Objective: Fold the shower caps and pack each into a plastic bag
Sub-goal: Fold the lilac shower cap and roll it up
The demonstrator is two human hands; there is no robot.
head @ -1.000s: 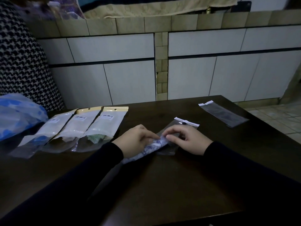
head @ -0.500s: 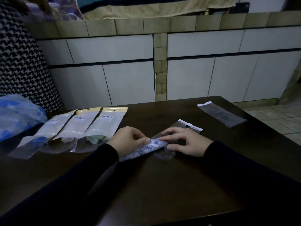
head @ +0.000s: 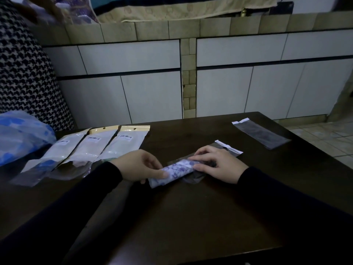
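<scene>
Two hands meet over one rolled shower cap (head: 172, 172) near the middle of the dark table (head: 191, 217); the cap is a slim white roll with a blue-purple print, lying slantwise, its near end bare and its far end inside the mouth of a clear plastic bag (head: 215, 152); the bag lies flat on the table, crinkled where the roll enters, with a white strip at its far end. The left hand (head: 140, 166) grips the bare end of the roll, thumb on top and fingers curled beneath; the right hand (head: 215, 163) rests on the bag, fingers bent and pressing the film about the roll's far end, thumb low at the near edge; whether it pinches the film or only presses it I cannot tell. Both arms wear dark sleeves.

Three packed bags (head: 91, 148) with white fronts and barcode labels lie side by side at the left of the table, two showing yellow header cards; a blue and white plastic heap (head: 21, 134) sits at the far left edge; an empty clear bag (head: 261, 134) lies well apart at the far right corner; white cupboard doors (head: 133, 77) stand behind the table.
</scene>
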